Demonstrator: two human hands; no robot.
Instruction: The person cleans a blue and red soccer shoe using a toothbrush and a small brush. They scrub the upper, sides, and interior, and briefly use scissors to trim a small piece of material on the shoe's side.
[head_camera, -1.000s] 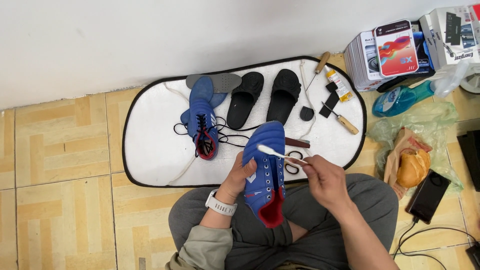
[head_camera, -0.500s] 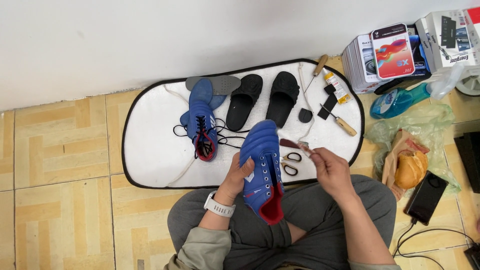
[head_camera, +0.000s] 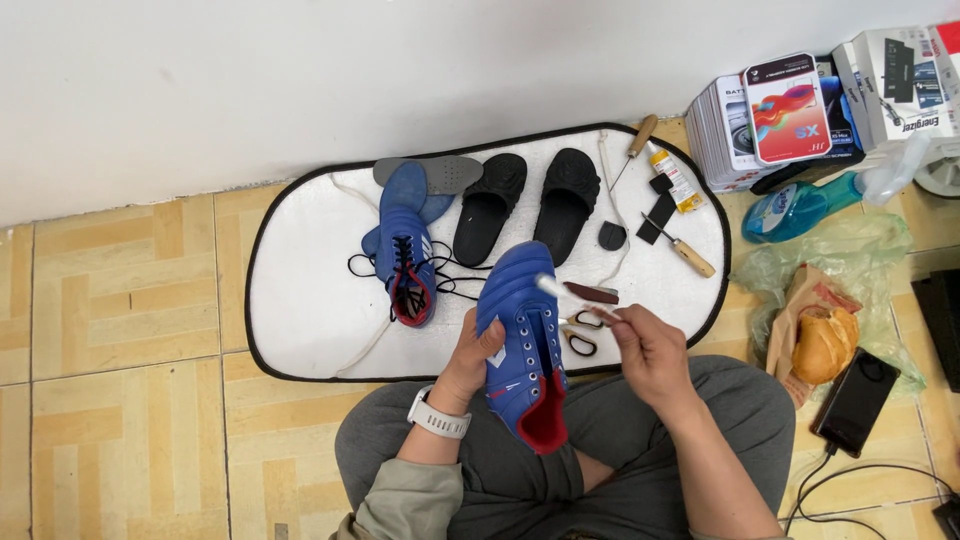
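Blue shoe (head_camera: 525, 340) stands over the lap, just below the white mat (head_camera: 300, 300), toe toward it. The left hand (head_camera: 472, 355) grips its left side, fingers hidden behind. The right hand (head_camera: 650, 350), right of it, pinches a thin white stick (head_camera: 560, 292); its lower end is covered.

Left hand (head_camera: 470, 355) grips blue shoe (head_camera: 525, 340), right hand (head_camera: 650, 350) brushes

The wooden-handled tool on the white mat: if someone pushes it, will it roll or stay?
The wooden-handled tool looks rounded, so it would probably roll sideways. The soft-looking white mat may slow it. It seems stiff and light, likely easy to lift.
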